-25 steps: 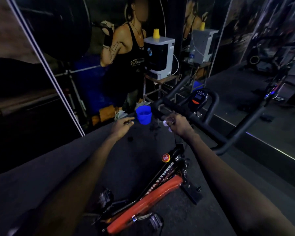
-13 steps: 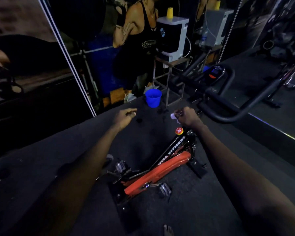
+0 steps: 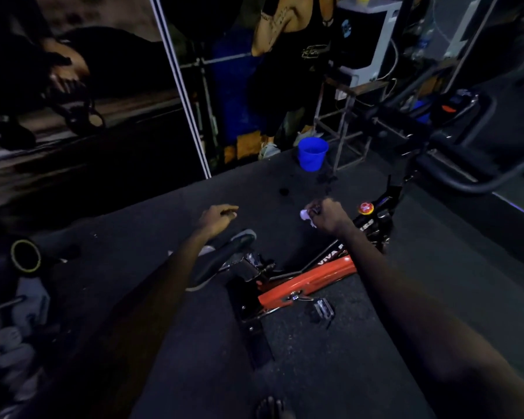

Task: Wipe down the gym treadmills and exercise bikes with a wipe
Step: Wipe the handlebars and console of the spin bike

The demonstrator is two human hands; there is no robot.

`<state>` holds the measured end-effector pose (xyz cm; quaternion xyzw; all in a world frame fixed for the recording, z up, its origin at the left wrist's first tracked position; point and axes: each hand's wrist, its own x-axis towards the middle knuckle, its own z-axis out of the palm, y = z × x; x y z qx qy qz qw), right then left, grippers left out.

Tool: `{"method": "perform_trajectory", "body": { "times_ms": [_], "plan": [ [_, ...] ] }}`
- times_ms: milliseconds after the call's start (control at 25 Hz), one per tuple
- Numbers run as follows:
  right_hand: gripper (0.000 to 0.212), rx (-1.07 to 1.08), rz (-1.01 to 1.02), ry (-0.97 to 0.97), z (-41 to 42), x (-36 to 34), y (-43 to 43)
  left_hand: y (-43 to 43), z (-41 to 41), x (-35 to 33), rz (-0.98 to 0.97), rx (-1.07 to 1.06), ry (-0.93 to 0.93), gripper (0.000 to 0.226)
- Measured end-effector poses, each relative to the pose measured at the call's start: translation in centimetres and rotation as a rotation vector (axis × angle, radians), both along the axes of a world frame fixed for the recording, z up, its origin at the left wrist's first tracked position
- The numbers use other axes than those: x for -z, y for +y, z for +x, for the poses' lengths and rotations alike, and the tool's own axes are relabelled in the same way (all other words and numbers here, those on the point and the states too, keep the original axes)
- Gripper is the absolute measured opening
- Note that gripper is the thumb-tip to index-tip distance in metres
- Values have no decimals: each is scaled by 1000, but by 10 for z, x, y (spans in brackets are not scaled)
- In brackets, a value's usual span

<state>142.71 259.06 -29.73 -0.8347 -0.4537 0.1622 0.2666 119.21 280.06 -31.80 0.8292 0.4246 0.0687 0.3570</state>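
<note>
Standing over an exercise bike (image 3: 307,278) on a grainy dark rubber floor (image 3: 421,267), I look down on its glossy orange frame tube, black padded saddle (image 3: 224,255) and ridged metal pedal (image 3: 323,309). My right hand (image 3: 330,217) is fisted around a crumpled white wipe (image 3: 305,215), poised at 1 o'clock just beside the round red knob (image 3: 365,207). My left hand (image 3: 217,217), at 11 o'clock, hangs loosely curled and empty above the saddle. A tapered blue plastic bucket (image 3: 312,154) sits at 12 o'clock.
</note>
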Motion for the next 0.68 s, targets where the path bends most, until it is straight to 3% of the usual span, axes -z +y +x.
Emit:
{"method": "perform_trajectory", "body": {
  "times_ms": [200, 400, 680],
  "plan": [
    [20, -65, -13, 28, -44, 30, 37, 5, -58, 27, -3, -26, 160, 37],
    [23, -140, -13, -53, -84, 65, 69, 15, -117, 49, 5, 1, 368, 51],
    [29, -34, 54, -94, -147, 112, 114, 26, -163, 69, 157, 165, 365, 68]
  ]
}}
